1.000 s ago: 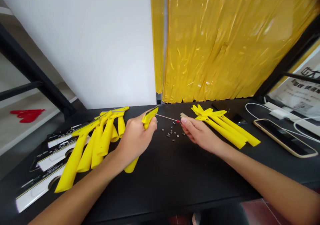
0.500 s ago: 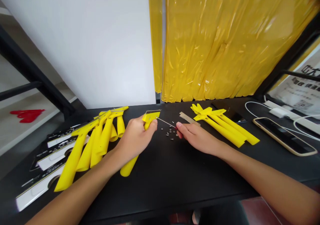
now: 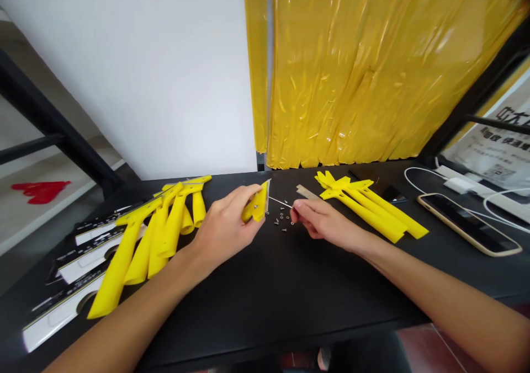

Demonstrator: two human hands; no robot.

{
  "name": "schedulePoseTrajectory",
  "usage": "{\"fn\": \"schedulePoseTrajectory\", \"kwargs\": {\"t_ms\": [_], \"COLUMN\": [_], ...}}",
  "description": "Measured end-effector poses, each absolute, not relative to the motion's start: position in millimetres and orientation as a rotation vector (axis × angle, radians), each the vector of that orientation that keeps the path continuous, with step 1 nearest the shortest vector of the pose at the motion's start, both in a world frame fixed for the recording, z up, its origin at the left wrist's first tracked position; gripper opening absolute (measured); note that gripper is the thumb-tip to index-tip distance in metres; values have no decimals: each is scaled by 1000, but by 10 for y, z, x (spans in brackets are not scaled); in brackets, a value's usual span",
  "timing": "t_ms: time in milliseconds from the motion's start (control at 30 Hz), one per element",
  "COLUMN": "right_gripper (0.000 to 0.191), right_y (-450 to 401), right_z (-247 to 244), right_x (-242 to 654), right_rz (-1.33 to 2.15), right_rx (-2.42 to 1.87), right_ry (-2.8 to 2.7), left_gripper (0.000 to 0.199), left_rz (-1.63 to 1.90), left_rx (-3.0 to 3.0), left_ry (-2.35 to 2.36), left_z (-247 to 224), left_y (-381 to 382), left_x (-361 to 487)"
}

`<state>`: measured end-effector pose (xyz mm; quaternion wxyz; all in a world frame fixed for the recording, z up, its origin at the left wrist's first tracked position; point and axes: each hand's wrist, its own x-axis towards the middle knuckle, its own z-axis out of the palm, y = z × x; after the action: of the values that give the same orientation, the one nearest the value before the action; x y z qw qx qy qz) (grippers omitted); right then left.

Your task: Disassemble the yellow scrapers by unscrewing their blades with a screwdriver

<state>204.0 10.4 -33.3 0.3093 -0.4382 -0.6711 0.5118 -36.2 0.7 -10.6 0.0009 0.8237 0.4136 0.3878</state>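
My left hand (image 3: 226, 224) is closed around a yellow plastic scraper (image 3: 260, 201), its wide head tilted up with a thin metal blade along the edge. Most of the scraper's handle is hidden behind my fingers. My right hand (image 3: 321, 217) pinches a thin screwdriver (image 3: 280, 201), whose shaft points left at the scraper's head; its handle is mostly covered by my fingers. Between my hands, several small screws and nuts (image 3: 282, 217) lie scattered on the black table (image 3: 265, 296). Beside my right hand rest flat metal blades (image 3: 307, 191).
Several yellow scrapers (image 3: 165, 224) lie in a row at left, over black-and-white boxes (image 3: 62, 312). More yellow scraper handles (image 3: 368, 204) are piled at right. A phone (image 3: 467, 224), white cables and a power strip (image 3: 455, 181) lie further right. Yellow plastic film (image 3: 351, 75) hangs behind.
My left hand has turned the scraper, so its head now stands more upright and its handle no longer shows below the hand. The screwdriver still points toward the head.
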Motion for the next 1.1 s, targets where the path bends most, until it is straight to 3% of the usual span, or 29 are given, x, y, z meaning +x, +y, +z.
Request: {"fn": "schedulePoseTrajectory", "kwargs": {"t_ms": [267,433,700,900,1100], "right_gripper": [32,52,24,39,23], "right_y": [81,78,96,54,66], "right_z": [-347,-361,-351,-288,-296], "right_x": [2006,1996,1989,2020,2012], "right_rz": [1308,1332,804,804,786], "right_rx": [-999,-1079,-1019,-1045,-980], "right_ry": [-1847,-1834,-1991,-2038,-2036], "left_gripper": [37,41,44,42,36], "left_rz": [1295,1267,1186,1193,1186], "left_rx": [2523,2479,2323,2229,1906], "left_ry": [1236,1206,1215,1122,1159], "left_z": [-82,-107,-107,-68,23], "left_y": [31,21,23,-12,-6], "left_x": [-370,-365,-360,-334,-325]}}
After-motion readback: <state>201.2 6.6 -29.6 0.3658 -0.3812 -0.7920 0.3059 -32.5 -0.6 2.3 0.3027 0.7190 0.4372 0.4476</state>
